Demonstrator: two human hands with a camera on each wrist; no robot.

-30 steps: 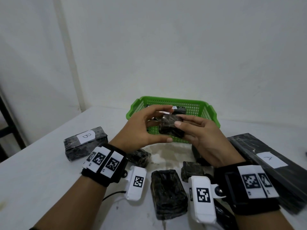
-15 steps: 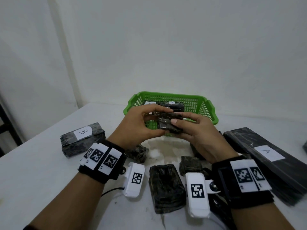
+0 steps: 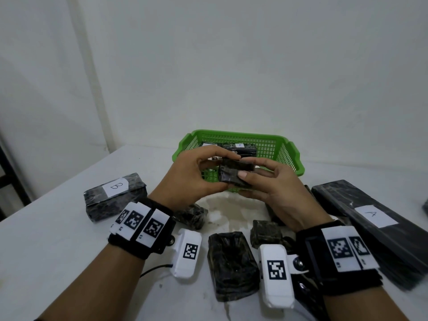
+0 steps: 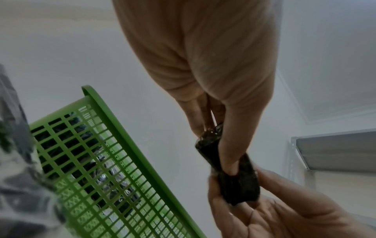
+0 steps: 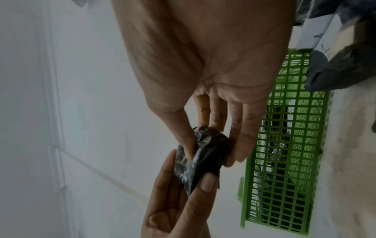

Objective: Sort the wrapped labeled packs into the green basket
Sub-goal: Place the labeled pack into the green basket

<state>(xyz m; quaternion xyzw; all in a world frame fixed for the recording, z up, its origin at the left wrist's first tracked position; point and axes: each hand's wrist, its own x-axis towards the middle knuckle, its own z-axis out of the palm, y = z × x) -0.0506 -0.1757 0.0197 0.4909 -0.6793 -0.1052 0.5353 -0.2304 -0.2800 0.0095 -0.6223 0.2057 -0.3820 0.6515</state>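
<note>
Before one green basket (image 3: 287, 150), two hands pinch one pack (image 3: 234, 173).

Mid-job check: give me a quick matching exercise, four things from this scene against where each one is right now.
Things:
1. small dark pack
2. pack labelled B
3. long pack labelled A
4. green basket

Places:
a. on the table, far left
b. at the back of the table, packs already inside
c. held in the air between left hand and right hand
d. on the table, far right

Pairs: 1-c, 2-a, 3-d, 4-b
</note>
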